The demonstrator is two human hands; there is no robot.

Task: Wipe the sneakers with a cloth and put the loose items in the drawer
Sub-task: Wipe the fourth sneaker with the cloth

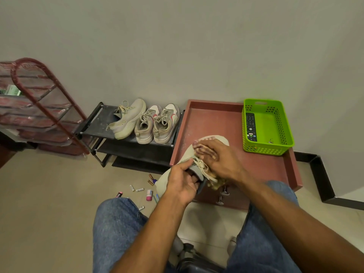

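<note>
My left hand [182, 184] grips the heel and tongue of a beige sneaker [189, 152], holding it above the front edge of the red-brown cabinet top [208, 123]. My right hand [220, 160] presses a checked cloth [202, 147] onto the sneaker's upper near the laces. Three more sneakers stand on the black shoe rack [98, 123]: one beige [128, 119] and a beige-and-red pair [157, 125]. Loose batteries [136, 189], a pink tube [149, 195] and other small items lie on the floor. Two drawer knobs [222, 196] show below the cabinet's front.
A green plastic basket [283, 123] on the cabinet's right holds a black remote [250, 127]. A red wire rack [39, 107] wrapped in plastic stands at the left against the wall. My jeans-clad knees [118, 223] frame the bottom of the view.
</note>
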